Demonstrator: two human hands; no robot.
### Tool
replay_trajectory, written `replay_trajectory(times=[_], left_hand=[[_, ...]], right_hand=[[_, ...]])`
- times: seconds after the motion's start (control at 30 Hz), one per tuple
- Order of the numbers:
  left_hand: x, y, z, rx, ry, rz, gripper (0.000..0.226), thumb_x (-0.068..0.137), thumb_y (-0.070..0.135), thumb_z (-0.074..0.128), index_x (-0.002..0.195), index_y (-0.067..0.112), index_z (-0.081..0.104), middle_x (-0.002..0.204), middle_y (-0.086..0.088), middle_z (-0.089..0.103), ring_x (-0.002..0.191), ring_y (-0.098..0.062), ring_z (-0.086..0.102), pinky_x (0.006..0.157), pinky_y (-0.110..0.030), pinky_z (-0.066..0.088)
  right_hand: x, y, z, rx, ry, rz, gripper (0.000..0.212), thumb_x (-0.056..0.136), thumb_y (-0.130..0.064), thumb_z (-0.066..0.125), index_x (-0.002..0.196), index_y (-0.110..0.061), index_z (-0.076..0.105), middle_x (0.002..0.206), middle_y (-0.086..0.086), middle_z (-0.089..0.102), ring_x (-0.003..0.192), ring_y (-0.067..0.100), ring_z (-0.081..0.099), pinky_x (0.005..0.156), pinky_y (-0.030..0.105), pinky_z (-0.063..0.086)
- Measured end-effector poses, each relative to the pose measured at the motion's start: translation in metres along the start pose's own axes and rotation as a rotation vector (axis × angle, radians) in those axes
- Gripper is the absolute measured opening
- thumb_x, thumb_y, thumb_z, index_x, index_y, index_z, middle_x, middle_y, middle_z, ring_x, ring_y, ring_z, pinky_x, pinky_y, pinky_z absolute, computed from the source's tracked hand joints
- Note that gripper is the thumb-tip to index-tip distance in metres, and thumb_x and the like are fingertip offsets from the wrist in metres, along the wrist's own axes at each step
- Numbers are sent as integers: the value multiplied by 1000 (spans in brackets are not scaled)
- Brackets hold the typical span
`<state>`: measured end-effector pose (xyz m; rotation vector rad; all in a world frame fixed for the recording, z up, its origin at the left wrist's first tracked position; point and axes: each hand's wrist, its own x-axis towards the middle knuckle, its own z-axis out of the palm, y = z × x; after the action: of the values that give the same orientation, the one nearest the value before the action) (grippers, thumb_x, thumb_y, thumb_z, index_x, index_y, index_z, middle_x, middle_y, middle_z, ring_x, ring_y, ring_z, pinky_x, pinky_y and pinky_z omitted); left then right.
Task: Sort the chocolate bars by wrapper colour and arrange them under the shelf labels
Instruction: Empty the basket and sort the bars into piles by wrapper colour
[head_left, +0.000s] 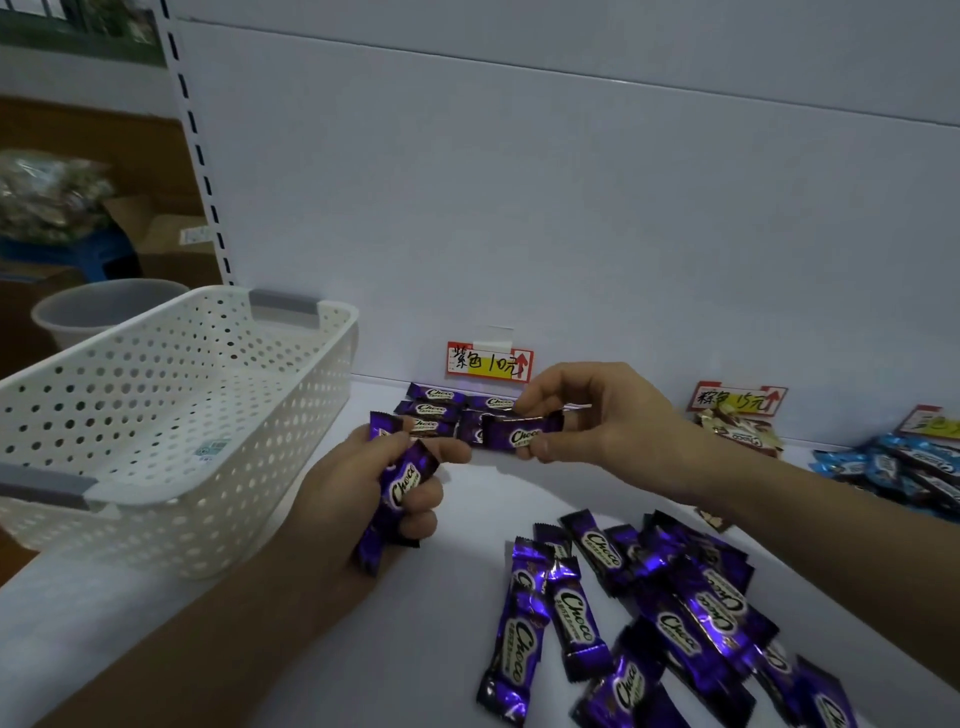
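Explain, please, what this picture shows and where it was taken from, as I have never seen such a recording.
There is no machine here: a person works with bare hands. The one picture comes from a camera worn on the head, looking forward and down at a white shelf. The left hand grips purple bars. The right hand pinches a single bar between thumb and fingers. A loose pile of purple ones lies in front, and a row sits at the back under the purple label. Brown bars and blue bars lie further right. A white basket stands on the left.
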<state>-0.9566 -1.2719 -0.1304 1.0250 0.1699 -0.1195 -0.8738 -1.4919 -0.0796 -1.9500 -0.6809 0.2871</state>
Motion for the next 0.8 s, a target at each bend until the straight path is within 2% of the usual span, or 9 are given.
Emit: replay_trajectory(times=[0.07, 0.13, 0.2, 0.27, 0.43, 0.57, 0.63, 0.7, 0.8], left_hand=[[-4, 2, -2, 7, -35, -19, 37, 99, 24, 37, 91, 2, 65, 67, -11, 48, 48, -14, 21, 42, -25, 16], [-9, 5, -1, -119, -71, -43, 26, 88, 25, 38, 80, 10, 58, 78, -16, 52, 49, -15, 21, 45, -25, 13], [-11, 5, -1, -203, -94, -53, 17, 81, 23, 37, 85, 12, 49, 81, -19, 59, 46, -15, 27, 43, -23, 17], [-7, 0, -2, -142, -104, -85, 19, 80, 22, 38, 86, 10, 52, 82, -19, 62, 44, -14, 31, 41, -21, 22], [9, -9, -7, 87, -93, -128, 36, 97, 27, 45, 122, 10, 65, 106, -21, 71, 45, -13, 42, 39, -23, 34], [11, -10, -11, 121, -141, -56, 39, 97, 34, 48, 116, 2, 60, 82, -23, 65, 42, -15, 33, 42, -21, 28], [10, -4, -8, 158, -268, -126, 49, 76, 44, 65, 88, -3, 67, 65, -18, 47, 38, -16, 29, 43, -18, 28], [9, -1, -5, 111, -283, -163, 37, 63, 35, 62, 72, -1, 67, 73, -16, 42, 36, -14, 28, 43, -16, 25], [5, -5, -2, 73, -167, -91, 22, 80, 13, 41, 95, 1, 52, 77, -25, 59, 34, -15, 32, 41, -16, 27]], right_hand=[[-7, 4, -10, -38, 46, 32, 22, 83, 5, 76, 102, -5, 70, 91, 10, 76, 82, 29, 75, 76, 32, 61], [-12, 11, -19, -107, 108, 61, 18, 84, 1, 77, 99, -6, 71, 86, 13, 76, 80, 26, 75, 72, 31, 61], [-15, 23, -28, -336, 161, 17, 17, 82, -9, 81, 93, -18, 73, 84, 4, 75, 80, 22, 73, 72, 35, 61], [-20, 31, -31, -509, 170, -38, 19, 79, -12, 83, 87, -26, 73, 82, -9, 74, 79, 10, 70, 69, 28, 57], [-29, 35, -32, -738, -2, -18, 41, 79, 6, 72, 83, -34, 73, 95, -19, 73, 89, -4, 66, 75, 10, 52], [-31, 39, -37, -793, 128, -26, 50, 82, 10, 56, 83, -37, 70, 98, -18, 74, 91, -3, 65, 81, 15, 52], [-29, 38, -36, -725, 197, -26, 29, 88, -6, 64, 84, -34, 70, 86, -18, 72, 82, -1, 65, 71, 16, 52], [-26, 36, -31, -682, 140, 12, 6, 87, -26, 74, 85, -30, 70, 80, -16, 69, 76, 0, 64, 63, 13, 48], [-19, 37, -24, -732, 35, 67, 12, 81, -33, 82, 86, -29, 73, 81, -16, 70, 73, -1, 65, 62, 13, 48]])
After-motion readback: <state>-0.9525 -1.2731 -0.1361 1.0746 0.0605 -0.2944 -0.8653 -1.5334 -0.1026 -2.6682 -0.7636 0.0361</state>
